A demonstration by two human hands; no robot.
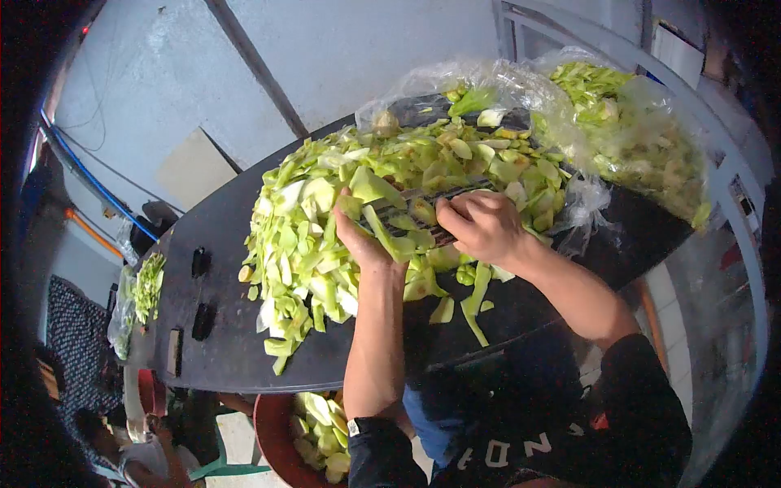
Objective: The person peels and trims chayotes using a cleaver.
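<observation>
Between the hands, just above the near side of a heap of green slices (301, 236), lies a dark bar (420, 195), too blurred to name. The left hand (368, 240) is cupped against a broad slice (374, 184), thumb up; its other fingers are hidden, so its grip cannot be told. The right hand (488, 224) is curled closed, seemingly on the bar's right end. The hands are apart. The slice should be light, moist and slippery, likely crisp enough to snap; its broad faces offer the safest hold. Nearer than the hands runs the table (244, 354) edge, with a tub (264, 431) below and left. A bag (643, 142) crowds the far right; room looks widest left of the left hand.
</observation>
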